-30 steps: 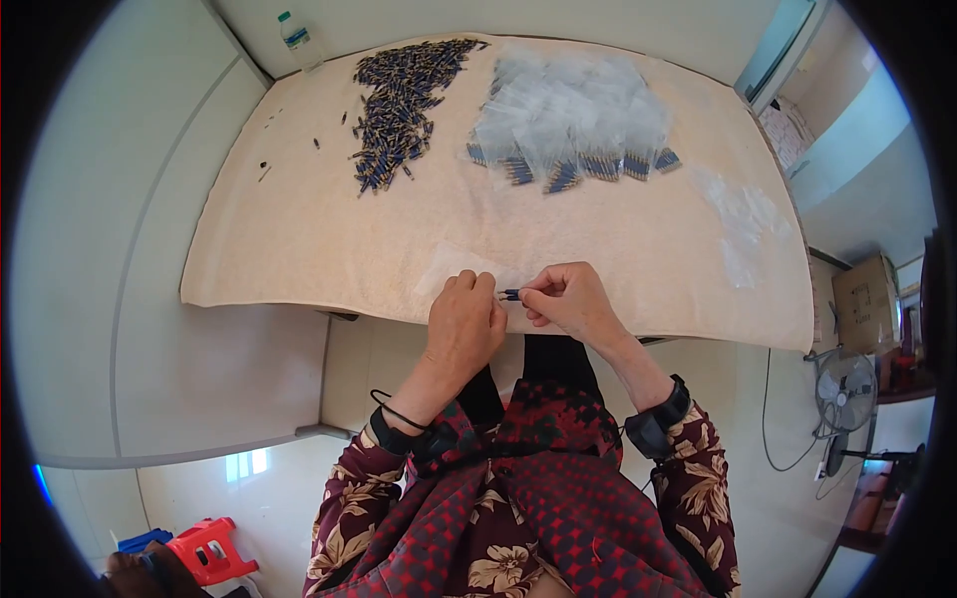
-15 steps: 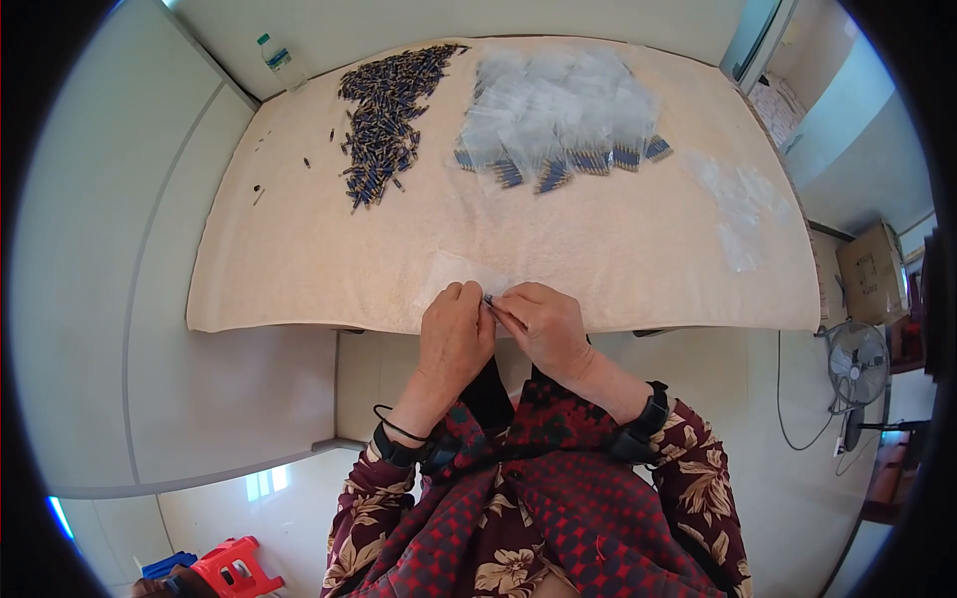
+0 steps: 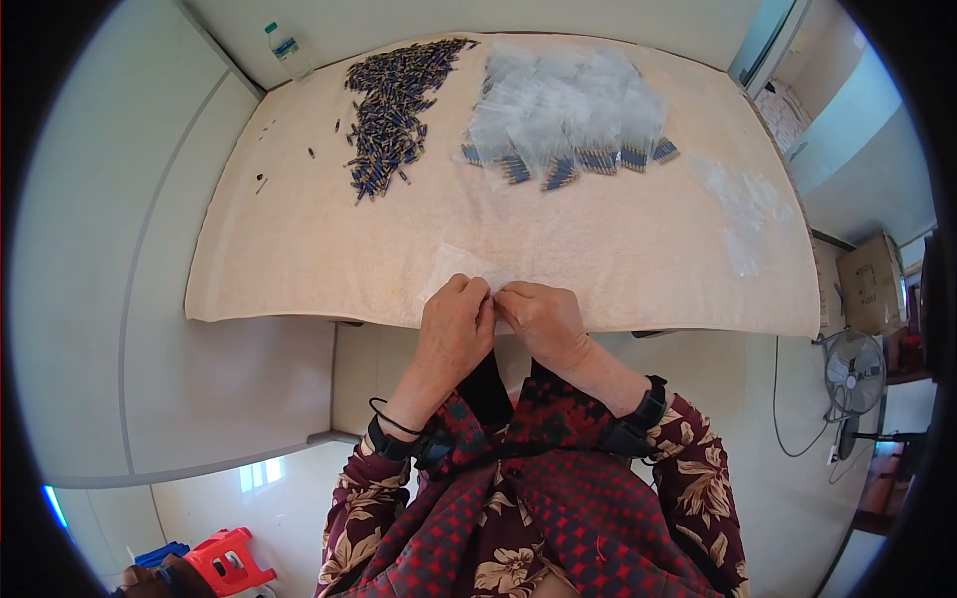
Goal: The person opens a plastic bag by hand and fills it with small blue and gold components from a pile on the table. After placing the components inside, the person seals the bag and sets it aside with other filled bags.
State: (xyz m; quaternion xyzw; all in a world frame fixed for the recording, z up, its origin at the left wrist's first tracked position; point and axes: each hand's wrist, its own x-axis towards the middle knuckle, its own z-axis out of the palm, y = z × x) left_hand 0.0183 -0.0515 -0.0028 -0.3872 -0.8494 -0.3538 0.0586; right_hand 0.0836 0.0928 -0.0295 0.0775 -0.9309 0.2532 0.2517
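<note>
Left hand (image 3: 454, 324) and right hand (image 3: 538, 321) meet fingertip to fingertip at the near edge of the towel-covered surface (image 3: 618, 259), both pinched narrow. The left nips the near edge of a small clear bag (image 3: 449, 267) lying flat there; what the right pinches is hidden. My read: hold the bag mouth flat and taut, work close to the pinch. Farther out: empty bags (image 3: 743, 214) on the right, then filled bags (image 3: 563, 110), loose blue pins (image 3: 389, 110), bottle (image 3: 286, 48) at the far corner.

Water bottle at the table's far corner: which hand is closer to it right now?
Left. Both hands meet at the near edge of the towel. The left hand lies on the side of the water bottle; the right hand is beside it, farther away.
</note>
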